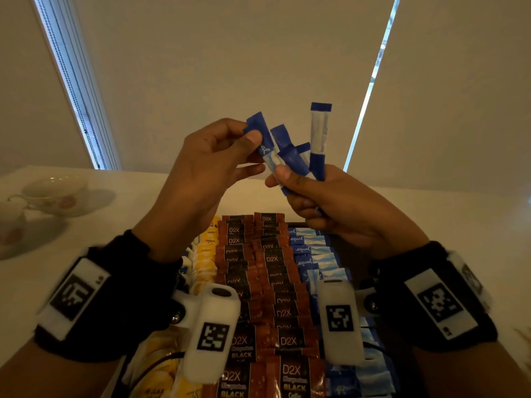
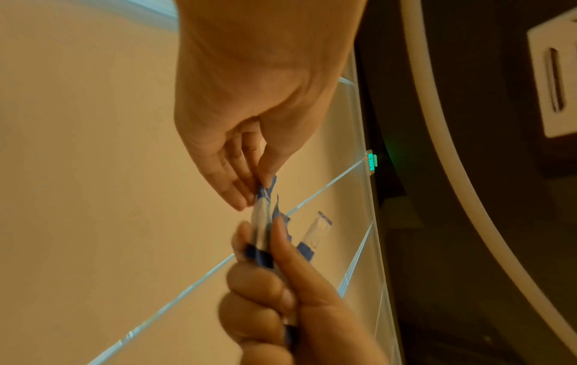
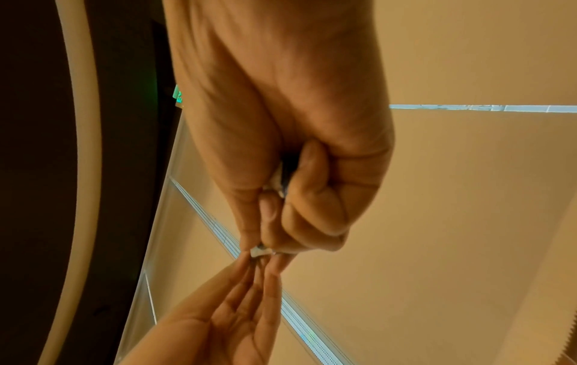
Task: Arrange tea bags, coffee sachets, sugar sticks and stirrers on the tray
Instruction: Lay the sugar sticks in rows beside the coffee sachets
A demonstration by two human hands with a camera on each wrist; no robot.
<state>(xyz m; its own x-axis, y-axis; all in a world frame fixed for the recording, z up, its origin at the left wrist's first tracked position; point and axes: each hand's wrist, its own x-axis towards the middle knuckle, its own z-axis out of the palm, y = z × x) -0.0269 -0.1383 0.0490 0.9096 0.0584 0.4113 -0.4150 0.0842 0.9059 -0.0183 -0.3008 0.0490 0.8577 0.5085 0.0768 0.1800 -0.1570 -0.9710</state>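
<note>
Above tray, mid-air: right hand (image 1: 324, 208) fisted round bunch of blue-and-white paper sugar sticks (image 1: 317, 139) (four visible, fanned upward). Left hand (image 1: 207, 165) pinches top of leftmost stick (image 1: 263, 139), thumb against forefinger. Below: dark tray (image 1: 342, 254), rows of yellow tea bags (image 1: 205, 254), brown D2X coffee sachets (image 1: 258, 271), blue sugar sachets (image 1: 310, 251). Far left: floral china teacup on saucer (image 1: 57, 193).
</note>
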